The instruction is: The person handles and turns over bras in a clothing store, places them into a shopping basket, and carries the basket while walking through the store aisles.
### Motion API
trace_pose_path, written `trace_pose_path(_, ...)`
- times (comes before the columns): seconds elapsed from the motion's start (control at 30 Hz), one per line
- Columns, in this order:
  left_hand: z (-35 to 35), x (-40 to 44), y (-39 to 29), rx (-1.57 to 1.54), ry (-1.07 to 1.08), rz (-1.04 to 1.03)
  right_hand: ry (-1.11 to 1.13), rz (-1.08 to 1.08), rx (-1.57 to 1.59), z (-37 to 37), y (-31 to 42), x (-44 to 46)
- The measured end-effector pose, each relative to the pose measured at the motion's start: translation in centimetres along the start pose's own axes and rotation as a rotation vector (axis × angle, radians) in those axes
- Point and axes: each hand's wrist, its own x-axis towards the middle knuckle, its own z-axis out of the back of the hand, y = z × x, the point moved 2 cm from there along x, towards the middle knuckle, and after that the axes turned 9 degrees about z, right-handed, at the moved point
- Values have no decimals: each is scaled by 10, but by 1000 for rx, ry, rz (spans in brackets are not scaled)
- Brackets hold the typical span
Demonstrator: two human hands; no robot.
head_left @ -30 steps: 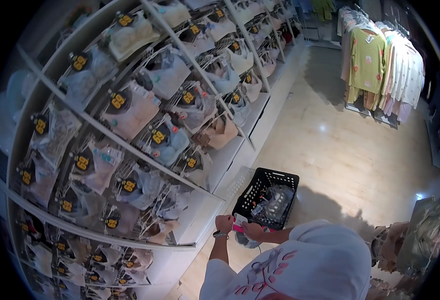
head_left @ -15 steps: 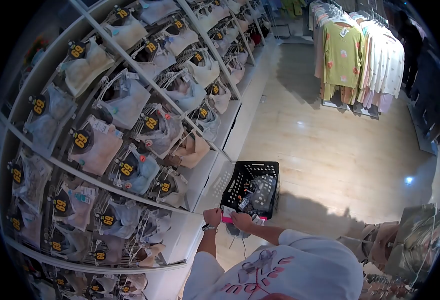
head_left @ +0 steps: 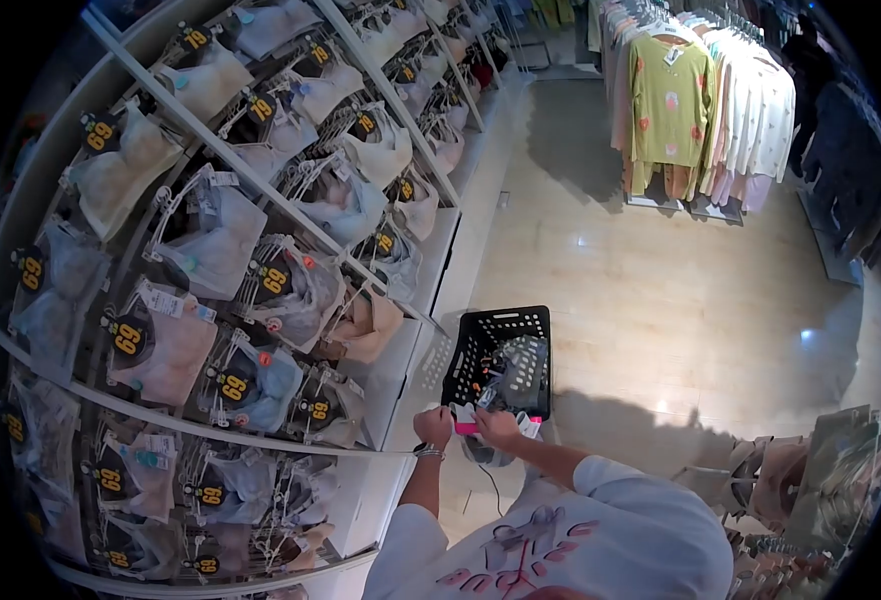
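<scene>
Near the front rim of a black plastic basket [head_left: 501, 322], my two hands work close together. My left hand [head_left: 433, 427] is closed in a fist, and what it may hold is hidden. My right hand [head_left: 497, 426] has its fingers closed at a small white piece [head_left: 463, 413], which lies between the hands; its exact kind is unclear. A bright pink strip [head_left: 467, 428] shows just below that piece. Inside the basket lie dark hangers and clear plastic pieces [head_left: 518, 365]. Under my hands is a rounded grey object [head_left: 488, 453], with a dark cord hanging down.
Slanted shelves at left hold rows of bras [head_left: 165, 355] on hangers with round black price tags [head_left: 127, 337]. A rack with a green pyjama top [head_left: 670, 105] stands at the back right. More hanging garments [head_left: 765, 480] are at lower right. Light wooden floor [head_left: 610, 300] lies between.
The view has shifted, so the shelves and rack sit farther left. My hands remain over the basket's front edge, and the white piece between them appears slightly turned.
</scene>
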Motion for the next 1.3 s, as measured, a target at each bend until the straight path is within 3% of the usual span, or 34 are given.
trace_pose_path(0.67, -52, 143, -37, -145, -32, -183, -174, -165, -43, 28, -56, 114)
trace_pose_path(1.1, -58, 161, -51, -255, -34, -203, -145, -154, 11, 39, -74, 125)
trace_pose_path(1.3, -60, 164, -53, -207, 22, -228, -114, -293, 144, 36, -78, 122)
